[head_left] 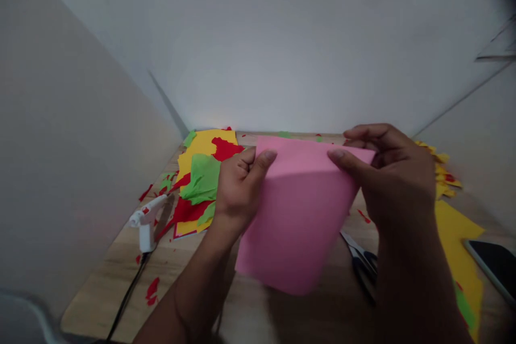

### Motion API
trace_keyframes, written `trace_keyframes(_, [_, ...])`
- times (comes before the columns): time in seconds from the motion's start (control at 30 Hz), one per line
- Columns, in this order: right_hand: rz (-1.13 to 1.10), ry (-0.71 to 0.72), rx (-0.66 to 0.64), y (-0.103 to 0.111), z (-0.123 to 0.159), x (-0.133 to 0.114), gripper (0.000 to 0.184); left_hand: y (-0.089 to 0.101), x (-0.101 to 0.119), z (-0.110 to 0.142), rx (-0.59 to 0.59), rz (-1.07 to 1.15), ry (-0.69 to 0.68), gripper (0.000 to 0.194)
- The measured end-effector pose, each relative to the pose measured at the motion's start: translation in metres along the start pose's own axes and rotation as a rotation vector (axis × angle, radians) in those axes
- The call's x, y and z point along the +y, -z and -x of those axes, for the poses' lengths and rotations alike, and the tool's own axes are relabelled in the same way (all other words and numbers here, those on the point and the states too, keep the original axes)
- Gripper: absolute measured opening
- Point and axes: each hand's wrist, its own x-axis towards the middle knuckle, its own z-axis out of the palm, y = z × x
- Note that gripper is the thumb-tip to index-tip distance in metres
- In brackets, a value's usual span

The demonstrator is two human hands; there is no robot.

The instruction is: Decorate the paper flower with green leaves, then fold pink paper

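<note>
A sheet of pink paper point(298, 215) is held up above the table, its lower end hanging toward me and slightly blurred. My left hand point(242, 185) grips its upper left edge, thumb in front and fingers curled behind. At the upper right, my right hand point(393, 172) pinches the sheet under its thumb, with the other fingers mostly behind the paper. Scissors point(360, 263) with dark handles lie on the table below my right hand, partly covered by my forearm. Left of my left hand, crumpled green paper point(201, 177) rests on yellow and red pieces.
A white glue gun point(147, 223) with a black cord stands at the left. On the right are yellow paper point(455, 252), a phone point(494, 266) and a heap of yellow scraps point(443, 169). Red scraps point(152, 290) dot the wooden table point(97, 290). Walls point(282, 48) enclose the back and sides.
</note>
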Motion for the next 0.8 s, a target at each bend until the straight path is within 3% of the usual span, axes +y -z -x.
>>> trace_keyframes(0.2, [-0.135,-0.094,-0.086,0.000,-0.005,0.014,0.023,0.005,-0.008,-0.008,0.023,-0.038,-0.012,0.045])
trace_keyframes(0.4, [-0.165,-0.124,-0.060,-0.002,-0.004,0.012,0.024,0.006,-0.013,-0.011,0.030,0.022,0.036,0.047])
trace_keyframes(0.5, [-0.189,-0.192,-0.134,-0.002,-0.005,0.012,0.030,0.007,-0.011,-0.011,0.051,0.027,0.059,0.050])
trace_keyframes(0.6, [-0.276,-0.275,-0.211,-0.003,-0.005,0.013,0.019,0.010,-0.008,-0.012,0.053,0.059,0.066,0.047])
trace_keyframes(0.8, [-0.236,-0.211,-0.103,-0.003,-0.003,0.004,0.023,0.016,-0.005,-0.008,0.082,0.134,0.087,0.042])
